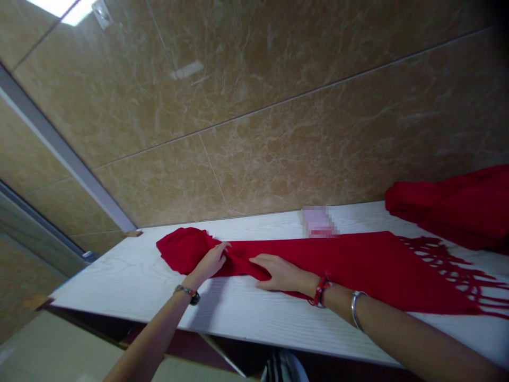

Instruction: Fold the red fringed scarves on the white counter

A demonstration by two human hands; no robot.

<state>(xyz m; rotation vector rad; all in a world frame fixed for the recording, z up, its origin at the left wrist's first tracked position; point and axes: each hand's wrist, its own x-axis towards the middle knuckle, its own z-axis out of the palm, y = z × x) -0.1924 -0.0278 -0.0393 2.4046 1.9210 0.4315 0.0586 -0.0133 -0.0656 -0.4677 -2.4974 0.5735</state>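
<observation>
A long red scarf (pixel 358 262) with a fringed end (pixel 457 270) lies stretched along a white table (pixel 131 281). Its left end is bunched up (pixel 183 246). My left hand (pixel 212 261) pinches the bunched cloth near that end, fingers closed on it. My right hand (pixel 278 273) lies flat on the scarf just to the right, fingers stretched out and pressing the cloth down. A beaded bracelet sits on my left wrist; a red cord and a metal bangle sit on my right.
Another pile of red cloth (pixel 457 207) lies at the table's far right against the marble wall (pixel 278 106). A small pink blurred item (pixel 319 222) rests behind the scarf. The table's near edge runs along the bottom.
</observation>
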